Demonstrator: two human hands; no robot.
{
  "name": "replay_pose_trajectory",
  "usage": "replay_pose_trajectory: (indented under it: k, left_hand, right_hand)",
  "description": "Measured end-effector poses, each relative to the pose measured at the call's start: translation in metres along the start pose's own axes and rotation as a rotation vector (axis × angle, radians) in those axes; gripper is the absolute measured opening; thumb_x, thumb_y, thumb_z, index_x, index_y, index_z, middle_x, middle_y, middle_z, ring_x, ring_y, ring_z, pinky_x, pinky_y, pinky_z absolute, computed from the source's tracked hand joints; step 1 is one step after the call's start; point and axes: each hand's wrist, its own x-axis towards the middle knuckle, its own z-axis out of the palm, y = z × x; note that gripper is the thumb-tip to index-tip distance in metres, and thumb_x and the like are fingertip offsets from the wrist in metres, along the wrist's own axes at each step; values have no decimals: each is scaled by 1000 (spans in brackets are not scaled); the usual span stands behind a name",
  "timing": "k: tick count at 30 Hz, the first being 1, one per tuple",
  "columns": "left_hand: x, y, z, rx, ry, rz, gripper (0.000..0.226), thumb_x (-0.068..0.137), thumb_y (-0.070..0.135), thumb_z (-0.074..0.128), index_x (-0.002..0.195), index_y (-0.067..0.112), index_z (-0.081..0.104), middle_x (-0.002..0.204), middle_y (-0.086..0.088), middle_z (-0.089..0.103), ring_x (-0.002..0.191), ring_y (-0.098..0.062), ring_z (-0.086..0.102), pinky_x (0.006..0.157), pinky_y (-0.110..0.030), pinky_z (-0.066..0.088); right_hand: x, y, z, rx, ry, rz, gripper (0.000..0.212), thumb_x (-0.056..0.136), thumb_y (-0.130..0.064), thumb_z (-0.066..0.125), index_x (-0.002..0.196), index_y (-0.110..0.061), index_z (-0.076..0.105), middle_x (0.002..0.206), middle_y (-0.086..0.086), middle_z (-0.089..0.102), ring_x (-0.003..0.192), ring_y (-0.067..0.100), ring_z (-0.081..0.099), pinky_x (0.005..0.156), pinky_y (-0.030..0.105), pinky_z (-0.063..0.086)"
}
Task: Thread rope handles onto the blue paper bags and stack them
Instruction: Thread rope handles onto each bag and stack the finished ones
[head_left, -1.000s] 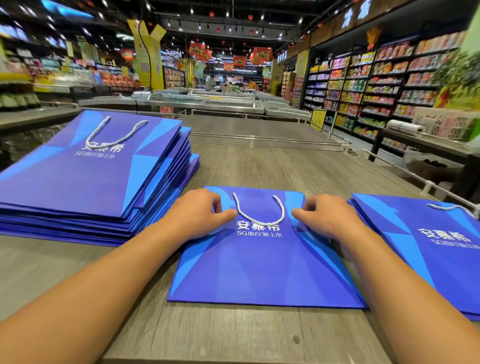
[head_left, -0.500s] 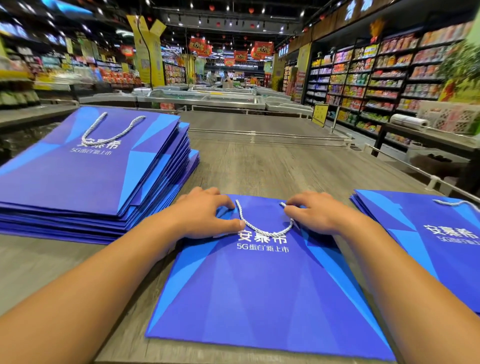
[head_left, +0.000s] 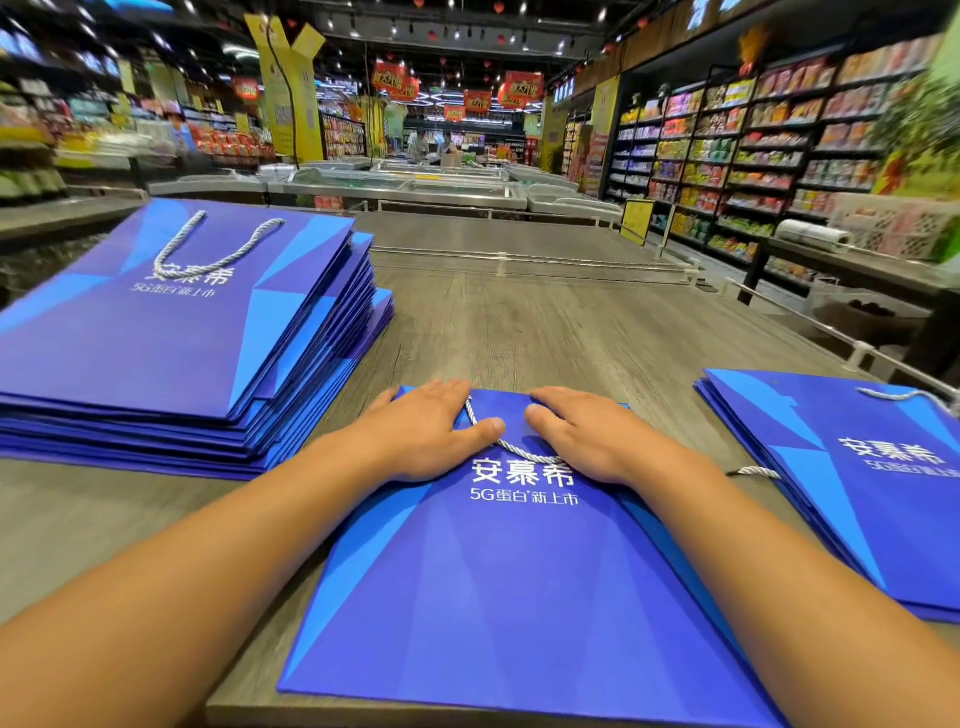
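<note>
A: What fills the view, biggest first?

B: The wooden table (head_left: 545, 332); on it, at the person's left, the tall stack (head_left: 171, 332) of finished blue bags with a rope loop on top; at the right, a lower pile (head_left: 852, 483) with a loose rope end poking out of its near edge; between them, the single bag (head_left: 509, 582) lying flat in front of the person.

A: How does that bag lie?

B: Its long axis runs away from the person; the open top edge is the far end, right under both hands; its white rope handle (head_left: 511, 441) curls between the thumbs.

A: And the hands?

B: The left hand (head_left: 426, 431) lies flat on the top left corner, fingers straight, gripping nothing; the right hand (head_left: 582, 436) presses flat too, part of the rope hidden beneath it.

A: So which way does the bag go?

B: Probably to the tall stack; it sits up and to the left, so the left hand is nearer, and the bag would slide that way.
</note>
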Motion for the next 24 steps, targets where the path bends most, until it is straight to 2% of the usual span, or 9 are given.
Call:
replay_pose_trajectory:
  k: [3,6,8,11,14,16,19,22,24]
  left_hand:
    - [-3,2,-4,-22,3,-33,69,91,71,25,139,22,38,151,6,38,140,-14,33,115,-56,17]
    - [-7,1,-9,-28,-28,-58,71,94,69,25,148,23,31,159,8,27,147,-11,20,118,-54,9]
    - [-8,-3,-12,-17,-46,-76,76,94,69,23,154,23,22,162,11,17,150,-9,9,119,-54,6]
    - [-7,-5,-11,-2,-50,-88,78,93,71,22,155,24,18,163,12,14,150,-8,7,119,-55,4]
    - [-7,-4,-10,6,-46,-91,79,93,71,23,155,24,18,163,11,15,150,-7,7,119,-55,5]
    - [-9,-6,-11,29,-44,-106,80,92,72,23,155,23,17,163,10,14,150,-8,7,119,-55,4]
    - [-12,-11,-11,46,-38,-129,80,92,72,24,155,23,17,163,8,14,150,-9,8,119,-54,3]
    - [-13,-12,-9,43,-22,-130,80,92,72,24,154,23,18,163,7,15,150,-9,9,119,-55,4]
    - [-11,-14,-6,45,-9,-134,80,91,72,24,154,24,17,163,9,13,150,-9,7,119,-56,4]
  right_hand:
    - [-1,-1,-2,29,13,30,50,104,-46,28,147,-26,41,155,-6,40,142,18,35,115,35,28]
    - [-1,-2,-1,74,15,66,48,103,-48,26,143,-31,46,151,-5,45,138,20,40,113,38,31]
    - [-3,1,-3,77,21,104,46,102,-51,24,132,-33,54,142,-1,54,130,25,47,109,41,36]
    - [-10,8,-8,80,49,180,45,102,-53,22,108,-31,61,130,7,61,121,31,52,105,43,39]
    - [-13,13,-12,73,100,218,50,103,-49,21,77,-22,54,108,10,64,105,31,54,105,45,37]
    - [-13,16,-14,21,141,266,48,102,-42,23,68,-20,48,94,8,58,92,29,48,106,46,35]
    - [-13,16,-17,-118,150,349,41,98,-36,24,75,-17,52,88,7,51,87,27,43,112,49,28]
    - [-14,17,-16,-139,152,348,36,97,-33,26,80,-17,54,88,7,53,89,27,47,112,49,27]
    - [-12,24,-14,-74,131,302,33,96,-29,31,91,-20,62,100,6,64,105,31,55,110,47,31]
